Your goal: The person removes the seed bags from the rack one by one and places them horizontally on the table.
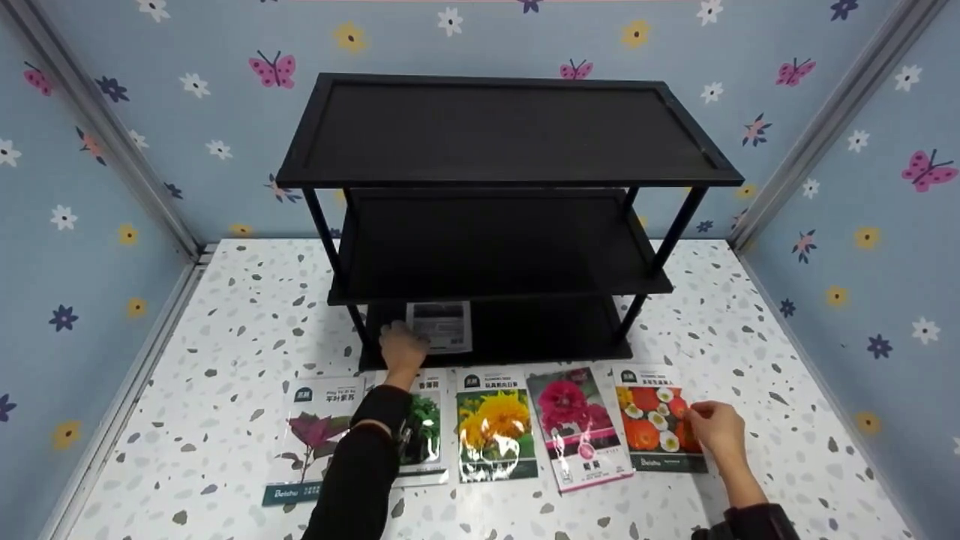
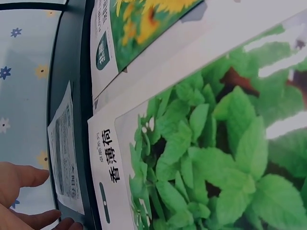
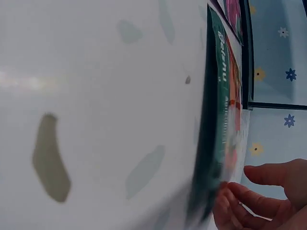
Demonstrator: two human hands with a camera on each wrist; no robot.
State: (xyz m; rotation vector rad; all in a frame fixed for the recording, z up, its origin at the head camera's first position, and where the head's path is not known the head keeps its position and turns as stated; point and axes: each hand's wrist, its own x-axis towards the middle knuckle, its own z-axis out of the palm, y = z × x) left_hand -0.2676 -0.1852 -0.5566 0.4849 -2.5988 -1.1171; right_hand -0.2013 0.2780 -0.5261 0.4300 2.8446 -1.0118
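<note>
My left hand [image 1: 403, 346] reaches onto the bottom shelf beside a pale printed packet [image 1: 441, 330]. In the left wrist view, its thumb and fingers are spread apart at this packet's edge. At the far right of the row, my right hand [image 1: 720, 431] is at the side edge of a seed packet with orange and white flowers [image 1: 651, 424]. The right wrist view shows the fingertips against that edge, with the thumb held away from it. Between the hands lie a pink flower packet [image 1: 581, 427] and a yellow flower packet [image 1: 496, 424].
A black three-tier shelf [image 1: 495, 135] stands at the back on a speckled white surface [image 1: 225, 420]. A mint packet [image 1: 429, 427] lies partly under the left forearm. A purple-leaf packet [image 1: 315, 435] is left of it. Flower-patterned walls [image 1: 120, 225] enclose the sides and back.
</note>
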